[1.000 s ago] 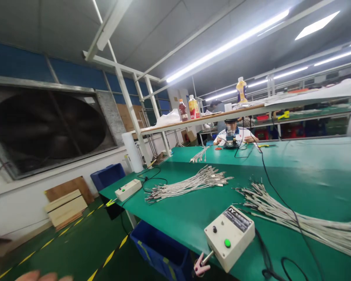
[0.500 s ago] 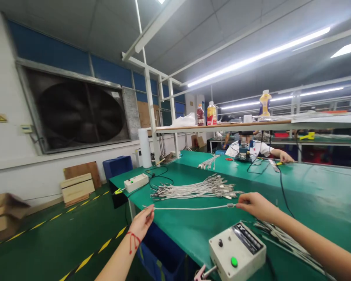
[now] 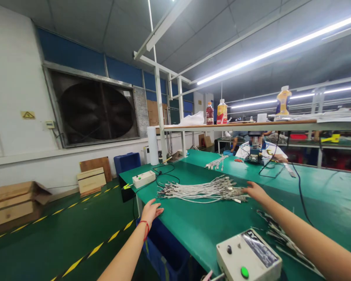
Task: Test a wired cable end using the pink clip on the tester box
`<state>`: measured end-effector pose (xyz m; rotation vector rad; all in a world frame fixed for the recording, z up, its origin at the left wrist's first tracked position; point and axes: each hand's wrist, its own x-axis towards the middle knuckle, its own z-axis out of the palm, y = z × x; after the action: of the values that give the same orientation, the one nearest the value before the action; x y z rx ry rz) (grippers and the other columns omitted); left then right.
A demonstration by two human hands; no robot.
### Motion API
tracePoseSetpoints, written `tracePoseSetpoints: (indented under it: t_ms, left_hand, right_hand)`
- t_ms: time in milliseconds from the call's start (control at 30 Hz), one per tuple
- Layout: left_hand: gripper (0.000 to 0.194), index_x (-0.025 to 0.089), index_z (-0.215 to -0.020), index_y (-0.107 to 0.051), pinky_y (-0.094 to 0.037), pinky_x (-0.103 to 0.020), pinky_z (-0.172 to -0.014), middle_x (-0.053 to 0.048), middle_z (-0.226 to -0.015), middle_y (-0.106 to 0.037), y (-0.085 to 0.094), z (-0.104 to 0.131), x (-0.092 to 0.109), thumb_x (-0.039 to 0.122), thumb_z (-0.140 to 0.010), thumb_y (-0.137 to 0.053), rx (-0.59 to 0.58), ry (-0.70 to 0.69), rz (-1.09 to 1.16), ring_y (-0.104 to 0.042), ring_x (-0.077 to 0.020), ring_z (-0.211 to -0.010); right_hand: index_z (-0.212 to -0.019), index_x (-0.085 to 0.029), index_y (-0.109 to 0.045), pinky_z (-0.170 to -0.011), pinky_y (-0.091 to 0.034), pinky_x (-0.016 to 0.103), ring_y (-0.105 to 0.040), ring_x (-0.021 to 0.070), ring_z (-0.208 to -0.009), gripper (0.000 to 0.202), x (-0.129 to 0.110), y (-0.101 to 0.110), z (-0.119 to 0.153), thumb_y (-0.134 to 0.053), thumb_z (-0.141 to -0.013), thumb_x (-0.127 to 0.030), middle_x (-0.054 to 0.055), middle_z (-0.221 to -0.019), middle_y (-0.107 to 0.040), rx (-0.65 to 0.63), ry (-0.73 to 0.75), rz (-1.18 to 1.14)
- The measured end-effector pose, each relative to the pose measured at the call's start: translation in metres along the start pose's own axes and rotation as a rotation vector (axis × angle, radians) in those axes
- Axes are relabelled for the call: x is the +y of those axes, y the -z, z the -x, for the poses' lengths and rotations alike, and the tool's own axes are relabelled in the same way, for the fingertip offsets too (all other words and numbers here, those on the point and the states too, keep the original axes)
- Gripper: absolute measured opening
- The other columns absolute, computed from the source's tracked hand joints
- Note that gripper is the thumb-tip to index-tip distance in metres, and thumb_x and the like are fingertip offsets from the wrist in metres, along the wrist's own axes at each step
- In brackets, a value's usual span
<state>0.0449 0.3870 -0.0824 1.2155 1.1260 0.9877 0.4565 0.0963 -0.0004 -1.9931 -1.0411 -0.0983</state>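
Observation:
My left hand point(image 3: 151, 211) hovers by the front edge of the green table point(image 3: 210, 222), fingers spread, a red string on its wrist, holding nothing. It is just short of the left end of a pile of white cables point(image 3: 199, 190). Farther right, my right hand point(image 3: 255, 191) reaches flat to the pile's right end, fingers apart, touching or almost touching the connectors there. A second bundle of white cables point(image 3: 283, 242) lies under my right forearm. Close to me stands a white control box point(image 3: 248, 259) with a green button.
Another white control box point(image 3: 144, 178) with black leads sits at the table's left end. A seated person point(image 3: 259, 147) works at a small machine across the table under a shelf point(image 3: 240, 125) carrying bottles. A blue bin point(image 3: 160, 249) stands below the table edge; cardboard boxes point(image 3: 14, 201) lie left.
The single cable stretched between my hands half a second ago now lies on the pile. Both hands have let go and opened. The view has swung further left.

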Motion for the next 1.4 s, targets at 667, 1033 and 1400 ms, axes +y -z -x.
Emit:
tracePoseSetpoints:
  t_ms: [667, 1033, 1400]
  left_hand:
    - [0.015, 0.025, -0.078, -0.061, -0.044, -0.032, -0.081, -0.002, -0.091, -0.067, 0.000, 0.091, -0.072, 0.024, -0.090, -0.051, -0.047, -0.680, -0.650, -0.064, -0.0242, -0.089]
    - [0.005, 0.031, -0.079, -0.058, -0.050, -0.037, -0.084, 0.001, -0.088, -0.069, -0.008, 0.137, -0.050, 0.029, -0.080, -0.062, -0.201, -0.848, -0.483, -0.065, -0.0315, -0.088]
    - [0.006, 0.033, -0.073, -0.063, -0.052, -0.039, -0.080, -0.002, -0.080, -0.069, 0.002, 0.104, -0.076, 0.035, -0.078, -0.065, -0.433, -0.862, -0.630, -0.068, -0.0310, -0.080]
  right_hand:
    - [-0.103, -0.030, -0.079, -0.080, -0.050, 0.036, -0.072, 0.0274, -0.089, 0.023, 0.008, 0.207, 0.299, -0.057, -0.097, -0.033, 0.009, -0.097, -0.079, -0.300, 0.018, 0.627]
    - [-0.099, -0.018, -0.070, -0.084, -0.058, 0.038, -0.069, 0.0186, -0.087, 0.019, 0.104, 0.210, 0.348, -0.066, -0.103, -0.036, 0.004, -0.099, -0.073, -0.289, -0.043, 0.940]
    - [-0.110, -0.018, -0.070, -0.087, -0.055, 0.039, -0.069, 0.0215, -0.094, 0.024, 0.081, 0.249, 0.342, -0.055, -0.106, -0.036, 0.009, -0.106, -0.074, -0.100, -0.059, 0.752]
